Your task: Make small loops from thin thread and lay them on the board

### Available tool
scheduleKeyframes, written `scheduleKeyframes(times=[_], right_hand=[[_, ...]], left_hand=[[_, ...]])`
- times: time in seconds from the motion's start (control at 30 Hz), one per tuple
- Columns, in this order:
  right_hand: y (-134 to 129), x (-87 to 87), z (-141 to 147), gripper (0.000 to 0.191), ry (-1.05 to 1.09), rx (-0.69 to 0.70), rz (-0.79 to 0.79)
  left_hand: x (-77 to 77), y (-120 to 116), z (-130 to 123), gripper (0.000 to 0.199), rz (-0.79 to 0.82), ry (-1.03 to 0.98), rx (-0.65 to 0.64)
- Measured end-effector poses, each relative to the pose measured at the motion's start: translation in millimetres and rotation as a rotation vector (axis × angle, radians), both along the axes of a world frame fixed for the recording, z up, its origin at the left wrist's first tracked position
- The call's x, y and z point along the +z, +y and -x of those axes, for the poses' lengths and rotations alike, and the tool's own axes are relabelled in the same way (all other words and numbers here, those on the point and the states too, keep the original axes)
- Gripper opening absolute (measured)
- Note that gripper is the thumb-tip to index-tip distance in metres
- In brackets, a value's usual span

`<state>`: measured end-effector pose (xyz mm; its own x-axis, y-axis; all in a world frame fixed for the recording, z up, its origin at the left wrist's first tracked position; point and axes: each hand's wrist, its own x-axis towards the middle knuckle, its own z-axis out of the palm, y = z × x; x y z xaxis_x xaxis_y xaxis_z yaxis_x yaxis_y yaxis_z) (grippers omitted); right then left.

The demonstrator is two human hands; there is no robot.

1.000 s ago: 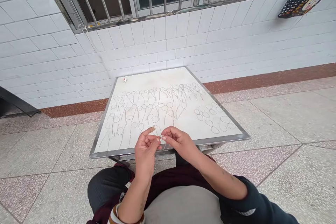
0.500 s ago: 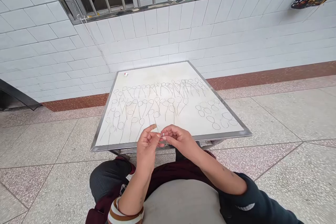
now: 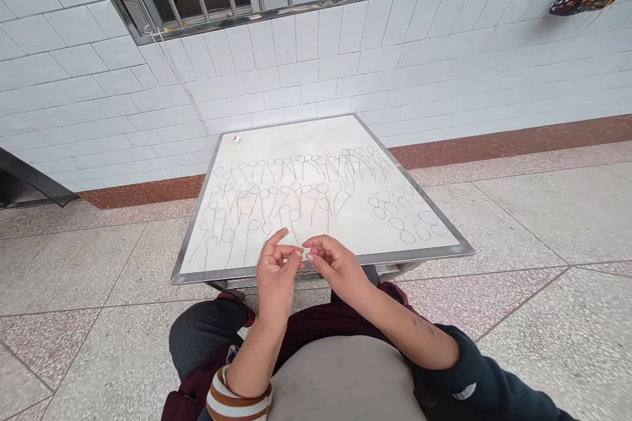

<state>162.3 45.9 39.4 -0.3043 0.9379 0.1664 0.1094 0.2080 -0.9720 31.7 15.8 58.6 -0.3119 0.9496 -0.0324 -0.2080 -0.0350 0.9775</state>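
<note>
Your 2 hands are close together over the near edge of the surface (image 3: 296, 133), their fingertips nearly meeting. Your left hand (image 3: 276, 270) has thumb and index finger pinched together on a thin strand (image 3: 309, 271), which shows faintly just below the fingertips, with another finger raised. Your right hand (image 3: 336, 266) has its thumb and index finger curled beside them at the strand; you cannot tell from here whether they grip it. Beyond your hands, thin loops with long tails (image 3: 312, 214) lie in rows across the surface, and rounded rings (image 3: 407, 237) are grouped toward its right side. A small red-and-white object (image 3: 237, 139) sits near the far left corner.
</note>
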Motion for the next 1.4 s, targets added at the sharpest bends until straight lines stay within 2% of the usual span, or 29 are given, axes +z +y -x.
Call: scheduleKeyframes(times=[0.2,0.4,0.57,0.73,0.87,0.97,1.07,1.23,1.4], right_hand=[[-2,0.6,0,0.016,0.054,0.006,0.067],[1,4.1,-2,0.014,0.074,0.002,0.086],[2,-0.6,-5,0.014,0.055,-0.011,0.041],[6,-7.0,-5,0.015,-0.023,-0.079,-0.066],[9,-7.3,-4,0.014,-0.052,-0.148,-0.112],[11,-5.9,-4,0.014,-0.03,-0.181,-0.082],[12,-3.6,-4,0.015,-0.015,-0.178,-0.035],[13,2.3,-4,0.018,0.015,-0.177,0.026],[10,6.5,-2,0.017,0.081,-0.164,0.044]], left_hand=[[4.9,-3,-1,0.044,0.028,-0.031,-0.089],[5.1,-4,0,0.041,0.008,-0.067,-0.114],[1.6,-2,1,0.044,0.009,-0.046,-0.15],[-2.9,-2,2,0.044,0.029,-0.017,-0.131],[-6.2,-9,2,0.044,0.078,-0.099,-0.148],[-7.4,-17,2,0.044,0.037,-0.207,-0.159],[-7.5,-25,2,0.049,-0.006,-0.227,-0.142],[-11.0,-39,5,0.048,-0.078,-0.12,-0.142],[-19.3,-60,9,0.038,-0.23,0.27,-0.18]])
